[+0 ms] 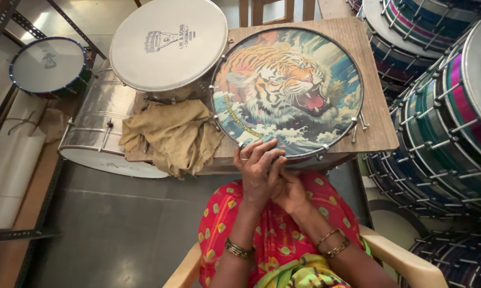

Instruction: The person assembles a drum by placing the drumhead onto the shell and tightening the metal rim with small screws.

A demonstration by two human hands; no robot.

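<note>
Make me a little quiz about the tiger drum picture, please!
1. True or false: both hands touch the near rim of the tiger drum.
2. What lies left of that drum: A) crumpled tan cloth, B) a hammer, C) a bowl?
3. What does the drum rest on?

Key: 1. True: left hand and right hand meet at the rim. 2. A. 3. A wooden table.

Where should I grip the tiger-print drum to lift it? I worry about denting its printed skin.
Probably best by the metal rim, not the skin. The tiger-print drum lies flat on the wooden table, so its hoop and tension rods face outward. Come from the near edge, where the left hand and right hand already rest, then spread the hands to opposite sides.
</note>
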